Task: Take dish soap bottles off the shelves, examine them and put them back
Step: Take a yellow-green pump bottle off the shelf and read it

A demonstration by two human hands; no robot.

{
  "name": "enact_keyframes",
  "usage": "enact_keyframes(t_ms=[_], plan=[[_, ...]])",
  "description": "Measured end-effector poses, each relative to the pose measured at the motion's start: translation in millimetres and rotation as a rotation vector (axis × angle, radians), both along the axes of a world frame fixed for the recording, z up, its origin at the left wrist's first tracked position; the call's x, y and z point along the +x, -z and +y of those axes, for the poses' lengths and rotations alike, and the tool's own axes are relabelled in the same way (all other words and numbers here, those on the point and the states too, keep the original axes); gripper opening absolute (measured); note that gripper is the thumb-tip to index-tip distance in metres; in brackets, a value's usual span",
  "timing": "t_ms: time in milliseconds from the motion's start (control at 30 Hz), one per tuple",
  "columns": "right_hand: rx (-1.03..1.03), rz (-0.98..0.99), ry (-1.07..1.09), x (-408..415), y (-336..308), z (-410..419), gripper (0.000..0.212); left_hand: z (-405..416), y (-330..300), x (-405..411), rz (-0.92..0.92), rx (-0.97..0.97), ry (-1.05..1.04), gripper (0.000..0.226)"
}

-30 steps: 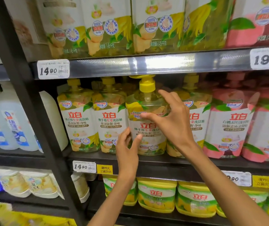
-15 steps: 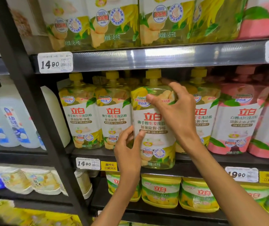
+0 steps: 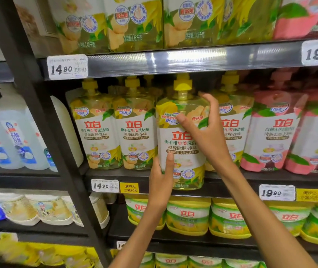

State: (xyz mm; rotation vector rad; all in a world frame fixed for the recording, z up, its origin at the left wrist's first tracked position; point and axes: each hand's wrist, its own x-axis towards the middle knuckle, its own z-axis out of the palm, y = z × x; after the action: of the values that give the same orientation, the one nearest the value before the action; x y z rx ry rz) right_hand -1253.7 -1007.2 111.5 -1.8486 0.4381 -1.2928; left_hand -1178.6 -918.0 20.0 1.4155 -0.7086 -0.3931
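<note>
A yellow dish soap bottle (image 3: 181, 144) with a yellow pump cap and a white label hangs just in front of the middle shelf (image 3: 231, 178), its base over the shelf's front edge. My right hand (image 3: 204, 132) grips its upper right side, thumb across the label. My left hand (image 3: 162, 178) holds its lower left corner, thumb on the label. Matching yellow bottles (image 3: 115, 132) stand in a row to its left, and another stands behind my right hand.
Pink soap bottles (image 3: 276, 136) fill the right of the same shelf. Larger yellow packs (image 3: 135, 24) stand on the shelf above, yellow-green tubs (image 3: 189, 215) below. A black upright post (image 3: 38, 105) separates a bay of white and blue bottles (image 3: 13, 144) on the left.
The bottle has come forward and down off the shelf, with both hands closing on it; my left thumb now lies on the label.
</note>
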Motion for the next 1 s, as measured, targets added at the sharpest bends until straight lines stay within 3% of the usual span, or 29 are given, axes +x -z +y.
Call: enact_keyframes(t_ms=[133,333,567,733,833,1000], plan=[[0.007,-0.055,0.019,2.1,-1.5,3.1,0.065,4.2,-10.6,-0.8,0.002,0.003,-0.001,0.069],[0.2,-0.143,-0.05,-6.7,-5.0,14.0,0.059,34.1,-17.1,-8.6,0.097,0.017,-0.043,0.08],[0.334,0.012,-0.126,-19.4,-9.9,26.2,0.053,55.5,-19.8,-28.1,0.222,-0.093,0.242,0.066],[0.546,0.031,-0.36,-32.3,3.1,18.2,0.066,65.9,-16.5,-26.0,0.375,-0.134,0.353,0.072],[0.652,0.034,-0.549,-32.9,13.8,23.7,0.062,69.8,-9.3,-30.6,0.319,-0.13,0.394,0.052],[0.628,-0.035,-0.487,-38.7,18.5,29.5,0.057,78.1,1.2,-29.7,0.309,-0.069,0.47,0.05]])
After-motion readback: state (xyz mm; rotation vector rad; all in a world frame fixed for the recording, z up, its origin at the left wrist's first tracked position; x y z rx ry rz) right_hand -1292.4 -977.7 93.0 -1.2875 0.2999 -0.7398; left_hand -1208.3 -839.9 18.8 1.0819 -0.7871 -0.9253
